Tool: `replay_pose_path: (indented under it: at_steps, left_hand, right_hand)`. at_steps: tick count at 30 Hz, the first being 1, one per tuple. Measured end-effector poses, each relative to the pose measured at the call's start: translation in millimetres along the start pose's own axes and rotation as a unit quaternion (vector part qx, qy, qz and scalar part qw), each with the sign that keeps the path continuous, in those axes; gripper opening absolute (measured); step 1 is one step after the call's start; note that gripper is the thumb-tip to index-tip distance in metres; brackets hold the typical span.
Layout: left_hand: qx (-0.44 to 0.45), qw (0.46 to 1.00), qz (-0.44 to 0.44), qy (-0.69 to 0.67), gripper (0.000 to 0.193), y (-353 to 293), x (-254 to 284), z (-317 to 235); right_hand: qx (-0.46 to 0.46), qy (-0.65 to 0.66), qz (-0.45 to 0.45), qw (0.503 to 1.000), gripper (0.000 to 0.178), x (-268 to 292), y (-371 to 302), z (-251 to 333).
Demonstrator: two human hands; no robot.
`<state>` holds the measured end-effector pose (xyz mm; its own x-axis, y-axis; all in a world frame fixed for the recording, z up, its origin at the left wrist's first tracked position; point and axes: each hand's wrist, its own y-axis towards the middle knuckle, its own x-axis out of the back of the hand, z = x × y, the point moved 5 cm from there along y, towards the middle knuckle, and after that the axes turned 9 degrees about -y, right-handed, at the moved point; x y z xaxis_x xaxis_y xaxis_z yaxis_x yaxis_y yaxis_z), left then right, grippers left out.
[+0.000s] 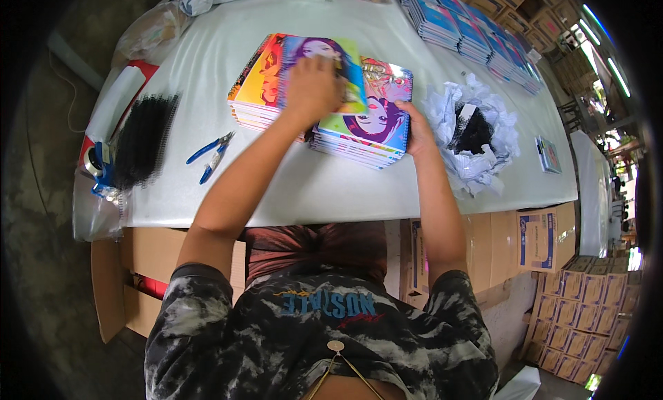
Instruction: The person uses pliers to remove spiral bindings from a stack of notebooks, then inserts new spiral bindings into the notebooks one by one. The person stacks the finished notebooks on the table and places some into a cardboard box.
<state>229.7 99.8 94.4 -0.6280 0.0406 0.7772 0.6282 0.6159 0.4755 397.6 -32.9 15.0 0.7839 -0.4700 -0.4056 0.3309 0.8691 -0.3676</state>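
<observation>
Left hand (318, 88) atop notebooks (353, 74); right hand (418, 132) alongside.

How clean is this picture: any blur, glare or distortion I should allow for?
Head view: left hand and the notebook beneath it are smeared, likely motion blur; the table edges bend with the fisheye; light tubes glare at upper right; pliers look fairly crisp.

The left hand (316, 89) is covering part of a blurry notebook (354, 75).
Some right hand (418, 132) fingers are hiding behind the stack (359, 149). The top edge is cutting off blue books (436, 20).
</observation>
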Motion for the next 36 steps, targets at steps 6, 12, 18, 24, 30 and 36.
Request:
replay_pose_path:
  at_steps: [6, 12, 18, 24, 30, 36]
  left_hand:
    - [-0.115, 0.98, 0.067, -0.146, 0.039, -19, -25, -82]
    - [-0.127, 0.978, 0.111, -0.124, 0.038, -19, -3, -57]
    - [-0.134, 0.95, 0.103, -0.261, 0.034, -13, 1, -51]
    - [-0.036, 0.931, -0.154, -0.33, 0.029, -16, 66, 16]
    - [0.193, 0.887, -0.197, -0.37, 0.067, -71, 71, 141]
    - [0.207, 0.921, 0.06, -0.325, 0.093, -113, 52, 173]
  right_hand:
    - [0.02, 0.05, 0.097, 0.994, 0.078, -11, -9, 2]
    - [0.015, 0.057, 0.084, 0.995, 0.08, -6, -2, -2]
    - [-0.007, 0.035, 0.016, 0.999, 0.047, -11, 4, 1]
    - [-0.001, -0.031, -0.039, 0.999, 0.047, -1, 10, 14]
    - [0.052, 0.034, -0.009, 0.998, 0.064, 30, 8, 17]
    - [0.176, -0.208, 0.058, 0.96, 0.088, 53, -73, -32]
